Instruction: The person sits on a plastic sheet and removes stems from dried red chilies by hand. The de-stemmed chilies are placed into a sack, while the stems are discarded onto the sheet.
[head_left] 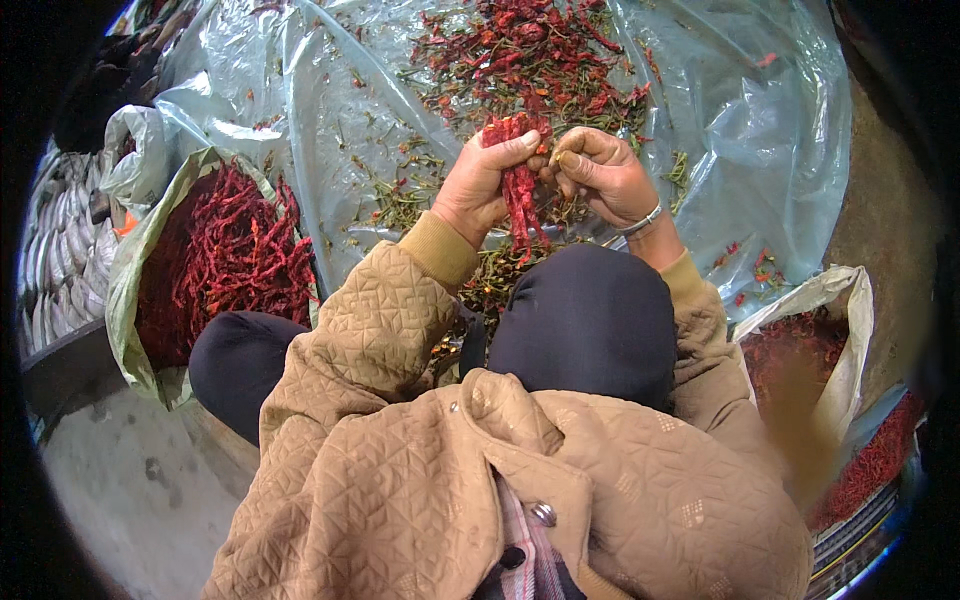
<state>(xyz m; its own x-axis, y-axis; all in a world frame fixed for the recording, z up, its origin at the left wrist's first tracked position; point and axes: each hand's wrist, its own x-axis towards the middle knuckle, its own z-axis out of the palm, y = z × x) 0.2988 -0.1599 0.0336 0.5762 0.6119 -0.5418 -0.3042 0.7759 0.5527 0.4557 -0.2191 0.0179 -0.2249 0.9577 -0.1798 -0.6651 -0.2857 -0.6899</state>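
Note:
In front of my raised knee, my left hand point(474, 188) is closed around a small bunch of dried red chilies point(521, 198). Their wrinkled pods hang below the fingers, and the upper ends show above the thumb. Close beside the bunch, my right hand point(612, 182) has thumb and fingers pinched together. What sits between those fingertips is too small to name. Beyond both hands, a loose pile of red chilies mixed with green stems point(530, 60) lies on a clear plastic sheet point(730, 150). Loose stalks point(490, 280) are scattered under my hands, partly hidden by my knee.
An open woven sack point(125, 290) of dried red chilies point(240, 255) stands at my left. Another open pale sack point(850, 340) with darker red contents is at my right. More red chilies point(875, 460) lie behind it. Grey-white stacked bundles point(65, 250) line the far left.

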